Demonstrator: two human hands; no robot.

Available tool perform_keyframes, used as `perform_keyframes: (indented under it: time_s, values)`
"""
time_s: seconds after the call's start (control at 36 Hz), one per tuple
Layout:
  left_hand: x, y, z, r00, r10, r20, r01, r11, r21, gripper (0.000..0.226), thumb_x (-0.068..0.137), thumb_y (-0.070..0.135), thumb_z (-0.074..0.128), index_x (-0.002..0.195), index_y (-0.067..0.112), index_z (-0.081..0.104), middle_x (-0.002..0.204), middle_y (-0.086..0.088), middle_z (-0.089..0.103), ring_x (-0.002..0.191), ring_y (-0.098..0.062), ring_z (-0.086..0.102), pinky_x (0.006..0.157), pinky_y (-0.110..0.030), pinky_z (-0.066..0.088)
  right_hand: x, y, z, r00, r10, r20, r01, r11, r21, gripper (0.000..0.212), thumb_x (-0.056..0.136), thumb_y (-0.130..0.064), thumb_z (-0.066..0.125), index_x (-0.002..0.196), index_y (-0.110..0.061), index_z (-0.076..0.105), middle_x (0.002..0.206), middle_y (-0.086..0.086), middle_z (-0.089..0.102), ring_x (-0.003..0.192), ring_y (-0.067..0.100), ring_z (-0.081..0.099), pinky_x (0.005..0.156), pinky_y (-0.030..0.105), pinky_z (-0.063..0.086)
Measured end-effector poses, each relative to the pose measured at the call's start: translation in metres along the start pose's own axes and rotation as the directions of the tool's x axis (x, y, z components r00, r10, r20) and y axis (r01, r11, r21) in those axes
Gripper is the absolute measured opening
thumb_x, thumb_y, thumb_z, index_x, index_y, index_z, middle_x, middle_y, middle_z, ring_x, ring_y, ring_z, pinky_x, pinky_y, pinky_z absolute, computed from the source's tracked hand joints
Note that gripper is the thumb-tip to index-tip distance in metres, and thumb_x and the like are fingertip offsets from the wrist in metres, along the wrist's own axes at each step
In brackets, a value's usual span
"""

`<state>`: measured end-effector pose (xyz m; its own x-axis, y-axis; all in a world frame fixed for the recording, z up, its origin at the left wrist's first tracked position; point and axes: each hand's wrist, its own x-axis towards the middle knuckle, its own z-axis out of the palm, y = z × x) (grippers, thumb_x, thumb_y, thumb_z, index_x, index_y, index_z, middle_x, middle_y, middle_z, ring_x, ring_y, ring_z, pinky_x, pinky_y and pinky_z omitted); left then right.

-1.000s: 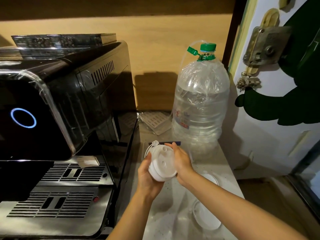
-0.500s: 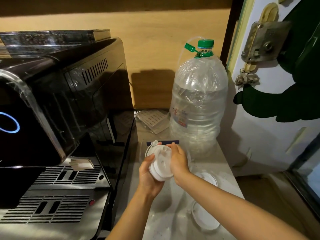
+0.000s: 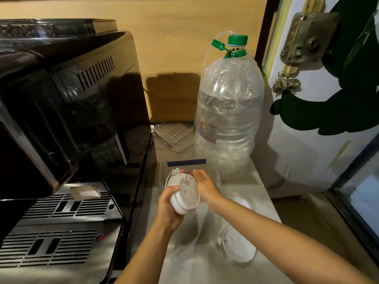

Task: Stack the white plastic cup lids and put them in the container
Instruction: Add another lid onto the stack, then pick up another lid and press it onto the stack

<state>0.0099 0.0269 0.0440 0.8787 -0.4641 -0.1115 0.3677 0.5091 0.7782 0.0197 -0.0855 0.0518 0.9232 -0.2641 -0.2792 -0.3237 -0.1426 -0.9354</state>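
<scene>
**Squaring the lid stack before it goes in**

Both hands grip the stack of white lids (image 3: 185, 196) above the worktop's (image 3: 184, 261) middle: left hand (image 3: 169, 210) cupped beneath, right hand (image 3: 205, 186) closed on its far rim. Press the rims evenly so they nest flush. More lids (image 3: 240, 248) lie near the right edge. The clear container (image 3: 164, 171) seems just behind the hands.

Left hand (image 3: 168, 210) hides the lid stack's (image 3: 185, 196) underside.

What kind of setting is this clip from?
Probably a small cafe or drinks counter: a big coffee machine, a large water jug tubed beside it, and a stack of takeaway cup lids in hand.
</scene>
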Motion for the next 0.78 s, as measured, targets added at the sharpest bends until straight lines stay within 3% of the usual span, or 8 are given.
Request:
perform_keyframes:
  time_s: [0.06,0.14,0.19,0.25,0.36,0.53,0.69,0.78]
  values:
    - [0.000,0.000,-0.003,1.000,0.010,-0.028,-0.009,0.999,0.036,0.076,0.025,0.044,0.078,0.096,0.025,0.061,0.087,-0.006,0.061,0.078,-0.021,0.056,0.060,-0.031,0.045,0.003,0.007,-0.013,1.000,-0.010,-0.002,0.010,0.998,-0.068,0.019,0.096,-0.026,0.039,0.107,-0.016,0.050,0.107,0.007,0.055,0.096,0.020,0.052,0.084,0.035,0.042]
    - [0.001,0.001,-0.008,0.999,-0.006,-0.049,0.008,0.999,0.034,0.083,0.019,0.047,0.079,0.097,0.025,0.060,0.090,-0.006,0.057,0.080,-0.021,0.052,0.058,-0.029,0.044,0.007,0.018,-0.043,0.999,-0.017,-0.044,0.005,0.965,-0.261,0.032,0.092,-0.018,0.049,0.122,-0.009,0.048,0.113,0.009,0.056,0.098,0.020,0.052,0.086,0.032,0.042]
    - [0.002,0.002,-0.010,0.998,-0.025,-0.062,0.026,0.999,0.018,0.085,0.015,0.046,0.079,0.096,0.026,0.061,0.089,-0.005,0.057,0.079,-0.021,0.052,0.058,-0.028,0.044,0.009,0.028,-0.065,0.998,-0.010,-0.059,-0.014,0.919,-0.393,0.042,0.088,-0.025,0.056,0.125,-0.009,0.045,0.115,0.010,0.056,0.095,0.020,0.052,0.082,0.033,0.043]
    - [0.003,0.001,-0.010,0.997,-0.029,-0.070,0.031,0.999,0.023,0.086,0.014,0.046,0.079,0.096,0.027,0.060,0.089,-0.005,0.057,0.079,-0.020,0.052,0.057,-0.028,0.044,0.010,0.038,-0.081,0.997,0.024,-0.076,-0.060,0.854,-0.517,0.058,0.081,-0.040,0.062,0.127,-0.011,0.042,0.120,0.009,0.053,0.097,0.023,0.054,0.079,0.035,0.047]
    - [0.003,-0.002,-0.009,0.996,-0.045,-0.075,0.049,0.998,0.049,0.090,0.014,0.048,0.079,0.099,0.027,0.059,0.092,-0.006,0.055,0.080,-0.020,0.051,0.058,-0.028,0.044,0.011,0.056,-0.097,0.980,0.158,-0.121,-0.194,0.619,-0.761,0.079,0.073,-0.054,0.063,0.136,-0.019,0.030,0.142,0.013,0.036,0.123,0.035,0.045,0.093,0.041,0.043]
    - [0.002,-0.005,-0.006,0.998,-0.053,-0.044,0.056,0.995,0.082,0.089,0.015,0.048,0.080,0.099,0.028,0.058,0.093,-0.005,0.054,0.081,-0.020,0.050,0.061,-0.029,0.043,0.010,0.072,-0.087,0.953,0.262,-0.153,-0.266,0.479,-0.836,0.100,0.066,-0.069,0.060,0.143,-0.019,0.020,0.147,0.015,0.031,0.130,0.038,0.039,0.102,0.046,0.041]
    - [0.000,-0.004,-0.007,0.997,-0.066,-0.038,0.070,0.990,0.120,0.082,0.023,0.042,0.078,0.101,0.029,0.057,0.098,-0.006,0.052,0.084,-0.020,0.050,0.058,-0.029,0.047,0.015,0.081,-0.064,0.944,0.241,-0.228,-0.319,0.479,-0.818,0.107,0.068,-0.067,0.061,0.145,-0.010,0.013,0.146,0.018,0.032,0.126,0.036,0.045,0.096,0.042,0.047]
    - [-0.002,-0.003,-0.007,0.997,-0.056,-0.047,0.062,0.987,0.147,0.092,0.017,0.050,0.079,0.103,0.029,0.055,0.098,-0.006,0.051,0.086,-0.021,0.049,0.059,-0.030,0.048,0.018,0.083,-0.057,0.936,0.241,-0.257,-0.344,0.464,-0.816,0.105,0.071,-0.063,0.061,0.145,-0.006,0.012,0.145,0.022,0.033,0.124,0.038,0.046,0.096,0.043,0.048]
